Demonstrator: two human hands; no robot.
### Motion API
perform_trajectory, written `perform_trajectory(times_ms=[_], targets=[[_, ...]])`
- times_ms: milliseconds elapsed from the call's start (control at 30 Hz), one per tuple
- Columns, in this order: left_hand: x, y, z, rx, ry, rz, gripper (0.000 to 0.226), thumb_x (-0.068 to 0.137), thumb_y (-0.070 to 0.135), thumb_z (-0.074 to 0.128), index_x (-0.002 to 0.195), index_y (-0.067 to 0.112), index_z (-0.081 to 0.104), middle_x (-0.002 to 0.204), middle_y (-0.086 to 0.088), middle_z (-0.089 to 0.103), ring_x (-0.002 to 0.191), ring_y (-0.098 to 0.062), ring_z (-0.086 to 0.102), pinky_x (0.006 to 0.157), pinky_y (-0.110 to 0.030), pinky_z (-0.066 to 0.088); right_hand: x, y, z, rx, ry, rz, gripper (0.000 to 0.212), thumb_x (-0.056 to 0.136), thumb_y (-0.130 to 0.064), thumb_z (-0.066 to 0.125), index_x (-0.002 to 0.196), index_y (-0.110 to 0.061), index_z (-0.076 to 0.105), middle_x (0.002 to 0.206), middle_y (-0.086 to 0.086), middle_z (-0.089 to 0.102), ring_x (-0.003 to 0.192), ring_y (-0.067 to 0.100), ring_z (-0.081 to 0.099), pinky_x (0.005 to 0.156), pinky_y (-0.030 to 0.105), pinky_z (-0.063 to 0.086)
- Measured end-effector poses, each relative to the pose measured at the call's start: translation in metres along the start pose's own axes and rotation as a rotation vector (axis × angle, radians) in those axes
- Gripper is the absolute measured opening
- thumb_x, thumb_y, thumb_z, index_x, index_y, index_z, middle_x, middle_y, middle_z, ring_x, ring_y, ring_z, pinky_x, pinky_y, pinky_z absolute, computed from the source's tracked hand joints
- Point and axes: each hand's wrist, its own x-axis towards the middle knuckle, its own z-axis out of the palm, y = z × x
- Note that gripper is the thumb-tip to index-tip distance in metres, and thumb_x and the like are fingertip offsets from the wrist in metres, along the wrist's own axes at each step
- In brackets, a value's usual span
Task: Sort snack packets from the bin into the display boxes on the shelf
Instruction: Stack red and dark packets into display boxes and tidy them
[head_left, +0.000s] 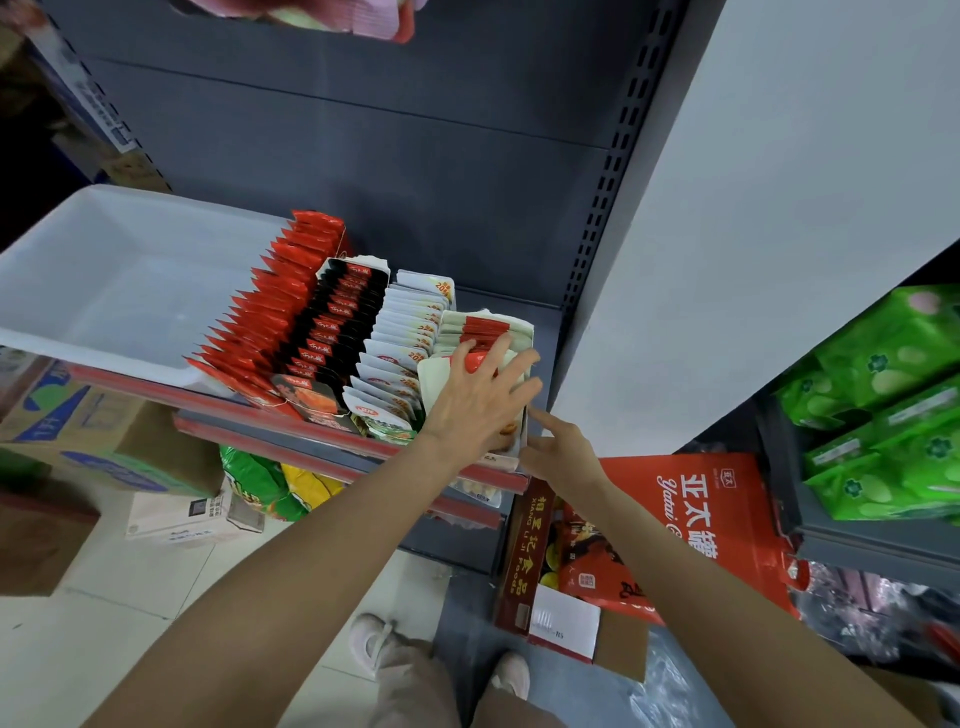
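A white plastic bin (104, 291) sits on the shelf (322, 441) at the left; its inside looks bare. To its right stand rows of packets in display boxes: red packets (275, 312), black-and-red packets (343, 317), white packets (410, 332), and a rightmost white box (519, 332) with red-and-white packets. My left hand (475, 400) lies flat with fingers spread on the packets in that rightmost box. My right hand (556, 452) touches the box's front right corner, fingers apart, holding nothing.
A grey back panel and a white side panel (753, 208) bound the shelf. Green packs (893, 405) fill the shelf at right. Red cartons (691, 525) and cardboard boxes (78, 431) stand on the floor below, with green and yellow bags (270, 483) under the shelf.
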Motion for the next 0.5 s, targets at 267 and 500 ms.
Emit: perform_trajectory(times_ms=[267,500], targets=[[-0.002,-0.018,-0.004,0.106,-0.124,0.092,0.105,0.070,0.036,0.078,0.147,0.033,0.008,0.155,-0.017,-0.011,0.143,-0.037,0.002,0.107,-0.054,0.025,0.002,0.003,0.003,0.020,0.025,0.034,0.064,0.087,-0.004,0.049,0.146,-0.024,0.032,0.094,0.020,0.068,0.062,0.016,0.045,0.060,0.028,0.042],[-0.004,-0.014,-0.011,0.036,-0.120,-0.003,0.089,0.053,0.033,0.084,0.126,0.032,0.034,0.150,-0.014,0.015,0.135,-0.035,0.021,0.095,-0.052,0.038,0.006,0.005,0.007,-0.034,0.019,0.054,0.066,0.086,-0.007,0.047,0.145,-0.031,0.031,0.101,0.023,0.067,0.060,0.013,0.042,0.049,0.022,0.036]])
